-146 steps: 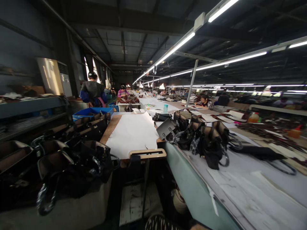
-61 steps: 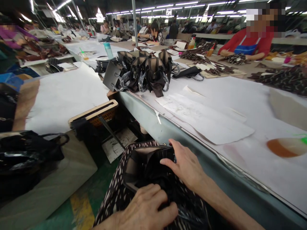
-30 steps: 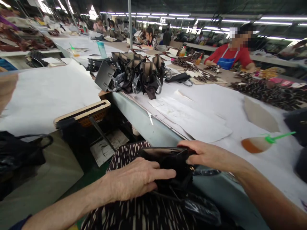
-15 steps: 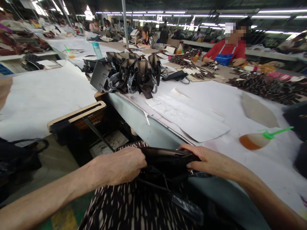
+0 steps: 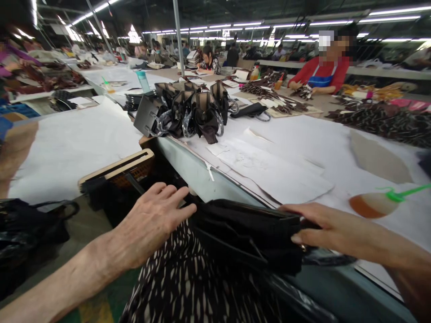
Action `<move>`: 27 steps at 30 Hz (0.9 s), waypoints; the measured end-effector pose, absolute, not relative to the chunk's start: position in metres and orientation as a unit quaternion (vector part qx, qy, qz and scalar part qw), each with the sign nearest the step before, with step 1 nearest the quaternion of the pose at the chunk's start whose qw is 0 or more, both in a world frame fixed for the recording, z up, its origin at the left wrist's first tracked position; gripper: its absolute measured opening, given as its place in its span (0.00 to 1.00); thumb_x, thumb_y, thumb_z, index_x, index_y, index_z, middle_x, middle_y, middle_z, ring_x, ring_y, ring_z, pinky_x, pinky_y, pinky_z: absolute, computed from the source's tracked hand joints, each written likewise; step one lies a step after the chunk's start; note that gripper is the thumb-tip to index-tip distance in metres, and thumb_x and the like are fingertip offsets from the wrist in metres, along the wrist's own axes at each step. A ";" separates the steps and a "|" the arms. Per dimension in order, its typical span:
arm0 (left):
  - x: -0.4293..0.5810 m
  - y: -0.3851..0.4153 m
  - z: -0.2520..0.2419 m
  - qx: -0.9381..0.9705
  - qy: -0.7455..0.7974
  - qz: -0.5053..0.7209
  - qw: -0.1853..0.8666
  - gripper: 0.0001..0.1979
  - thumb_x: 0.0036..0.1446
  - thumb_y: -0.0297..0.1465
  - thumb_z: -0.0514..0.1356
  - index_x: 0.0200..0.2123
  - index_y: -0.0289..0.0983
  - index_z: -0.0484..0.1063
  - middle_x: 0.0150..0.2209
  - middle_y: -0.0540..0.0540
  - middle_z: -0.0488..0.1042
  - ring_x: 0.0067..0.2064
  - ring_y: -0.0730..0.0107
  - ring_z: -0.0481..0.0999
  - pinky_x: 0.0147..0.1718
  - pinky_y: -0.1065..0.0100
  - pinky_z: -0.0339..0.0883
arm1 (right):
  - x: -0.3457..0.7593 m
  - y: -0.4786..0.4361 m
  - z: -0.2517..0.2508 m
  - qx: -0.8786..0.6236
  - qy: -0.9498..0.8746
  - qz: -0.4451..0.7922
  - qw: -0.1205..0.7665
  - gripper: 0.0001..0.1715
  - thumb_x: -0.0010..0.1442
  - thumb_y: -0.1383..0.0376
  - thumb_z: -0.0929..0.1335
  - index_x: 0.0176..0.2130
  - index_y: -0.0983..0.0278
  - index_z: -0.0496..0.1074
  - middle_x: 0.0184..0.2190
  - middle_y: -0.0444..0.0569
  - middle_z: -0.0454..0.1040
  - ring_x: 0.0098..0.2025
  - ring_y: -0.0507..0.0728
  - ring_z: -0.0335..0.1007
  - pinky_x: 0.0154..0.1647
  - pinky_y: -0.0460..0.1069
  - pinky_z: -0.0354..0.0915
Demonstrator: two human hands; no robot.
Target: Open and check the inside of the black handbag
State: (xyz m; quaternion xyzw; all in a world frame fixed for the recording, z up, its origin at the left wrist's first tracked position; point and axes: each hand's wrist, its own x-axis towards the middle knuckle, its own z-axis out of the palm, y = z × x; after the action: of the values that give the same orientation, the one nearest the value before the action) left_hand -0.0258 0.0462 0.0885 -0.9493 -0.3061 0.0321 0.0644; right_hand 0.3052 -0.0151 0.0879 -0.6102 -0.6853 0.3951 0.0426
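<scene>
A black handbag [image 5: 245,233] lies across my lap, over my dark patterned skirt [image 5: 175,287], against the front edge of the long work table [image 5: 188,161]. My left hand [image 5: 153,222] rests at the bag's left end with fingers stretched out flat. My right hand [image 5: 323,231] grips the bag's right end, fingers curled over its top edge. A plastic-wrapped handle [image 5: 330,260] pokes out below that hand.
Several finished black bags [image 5: 188,112] stand in a cluster on the table further along. An orange glue bottle [image 5: 377,204] with a green nozzle lies at right. White paper sheets [image 5: 279,170] cover the table. A person in red [image 5: 323,74] works opposite. More bags [image 5: 30,229] sit at left.
My left hand has let go of the bag's end and now lies flat against it. The bag has moved up and right toward the table edge; my right hand still holds it.
</scene>
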 end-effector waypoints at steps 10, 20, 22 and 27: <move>0.000 0.009 0.082 -0.945 -0.215 -0.157 -0.188 0.12 0.59 0.24 0.49 0.45 0.37 0.67 0.43 0.45 0.71 0.44 0.68 0.69 0.44 0.68 0.64 | 0.272 -0.012 0.077 -0.565 -0.708 0.423 0.038 0.13 0.51 0.66 0.65 0.39 0.61 0.68 0.32 0.42 0.73 0.34 0.54 0.67 0.33 0.45 0.60; 0.059 -0.026 0.040 -0.882 -0.266 0.168 -0.351 0.23 0.46 0.42 0.63 0.42 0.35 0.70 0.40 0.41 0.74 0.41 0.53 0.72 0.40 0.60 0.67 | 0.239 -0.010 0.061 -0.668 -0.714 0.204 0.040 0.14 0.60 0.60 0.59 0.35 0.64 0.69 0.32 0.49 0.74 0.35 0.57 0.68 0.35 0.49 0.60; 0.069 -0.030 0.029 -0.884 -0.202 0.193 -0.376 0.20 0.46 0.43 0.62 0.39 0.35 0.72 0.36 0.41 0.75 0.39 0.53 0.72 0.37 0.60 0.67 | 0.225 -0.010 0.050 -0.694 -0.708 0.121 0.036 0.15 0.61 0.60 0.58 0.35 0.65 0.68 0.32 0.52 0.74 0.35 0.59 0.69 0.36 0.50 0.59; 0.051 -0.029 0.027 -0.892 -0.239 0.128 -0.362 0.27 0.46 0.46 0.61 0.49 0.42 0.67 0.43 0.43 0.72 0.45 0.51 0.68 0.44 0.55 0.62 | 0.223 -0.013 0.036 -0.701 -0.710 0.060 0.027 0.13 0.62 0.62 0.58 0.33 0.64 0.67 0.29 0.50 0.74 0.33 0.59 0.70 0.33 0.50 0.58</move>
State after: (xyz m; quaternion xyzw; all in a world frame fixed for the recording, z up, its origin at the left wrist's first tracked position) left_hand 0.0508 -0.0286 0.0272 -0.8920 -0.2389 0.1281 -0.3618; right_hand 0.2233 -0.0132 0.0358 -0.7011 -0.7100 0.0602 0.0272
